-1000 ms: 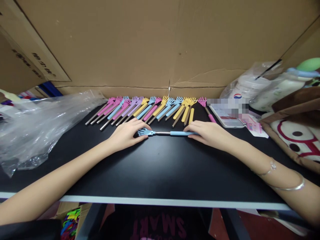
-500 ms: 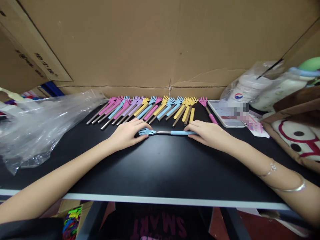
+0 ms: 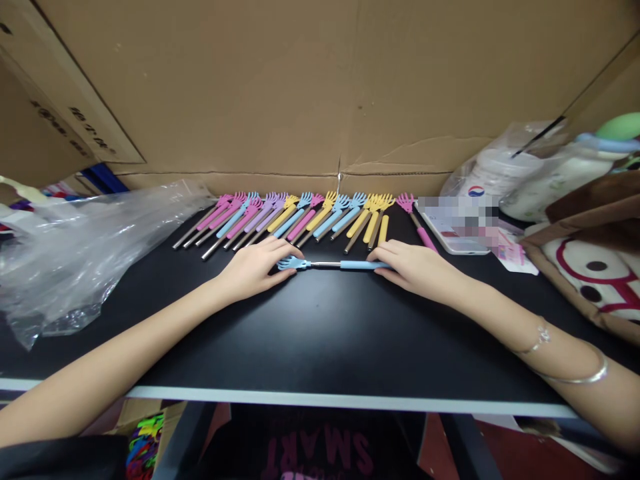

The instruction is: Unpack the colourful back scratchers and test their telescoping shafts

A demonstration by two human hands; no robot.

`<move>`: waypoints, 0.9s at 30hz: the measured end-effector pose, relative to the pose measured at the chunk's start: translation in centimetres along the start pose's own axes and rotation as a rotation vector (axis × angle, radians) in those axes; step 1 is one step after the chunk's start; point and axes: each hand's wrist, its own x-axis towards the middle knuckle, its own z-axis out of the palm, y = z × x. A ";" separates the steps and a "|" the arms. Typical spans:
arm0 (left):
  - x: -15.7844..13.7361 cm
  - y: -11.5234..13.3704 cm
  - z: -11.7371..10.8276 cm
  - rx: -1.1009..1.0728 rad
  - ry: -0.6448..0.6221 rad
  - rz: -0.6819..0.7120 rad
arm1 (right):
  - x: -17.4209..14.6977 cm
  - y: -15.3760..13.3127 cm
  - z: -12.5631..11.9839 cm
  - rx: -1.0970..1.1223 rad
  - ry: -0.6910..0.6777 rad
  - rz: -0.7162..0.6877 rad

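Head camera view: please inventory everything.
Held scratcher: one, blue, front centre
Scratcher row: over a dozen, mixed colours, behind
Separate scratcher: one, pink, right of row
Phone: one, pale, right
Paper tag: one, pink-white, beside phone
Plastic bag: one, clear, left
Cup: one, white, back right
Bottle: one, white, green top, right
Cloth item: one, brown-white, far right
Cardboard: several panels, brown, behind
Table: one, black, underneath
Box: one, brown, below table; bright pieces inside
Bracelets: two, silver, right forearm
Left hand: one, bare, on claw
Right hand: one, bare, on handle
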 end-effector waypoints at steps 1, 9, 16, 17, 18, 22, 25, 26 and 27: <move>0.0 0.0 0.0 0.002 -0.001 0.000 | 0.0 0.0 0.0 -0.005 0.005 -0.002; 0.0 0.2 -0.1 0.004 0.005 0.007 | 0.1 -0.2 -0.1 -0.011 0.013 -0.004; 0.0 0.4 -0.2 0.010 -0.004 0.004 | 0.2 -0.2 -0.1 -0.010 0.005 0.011; 0.0 0.4 -0.2 0.010 -0.003 0.003 | 0.2 -0.2 0.0 -0.009 0.004 0.010; 0.0 0.4 -0.2 0.010 -0.003 0.004 | 0.2 -0.2 0.0 -0.008 0.004 0.008; 0.0 0.3 -0.2 0.009 0.003 0.007 | 0.1 -0.2 0.0 -0.012 0.003 0.009; 0.0 0.3 -0.2 0.011 0.001 0.007 | 0.1 -0.2 0.0 -0.011 0.002 0.012; 0.0 0.3 -0.2 0.012 0.001 0.008 | 0.1 -0.2 0.0 -0.010 0.002 0.012; 0.0 0.3 -0.2 0.012 0.001 0.009 | 0.1 -0.2 -0.1 -0.008 0.002 0.012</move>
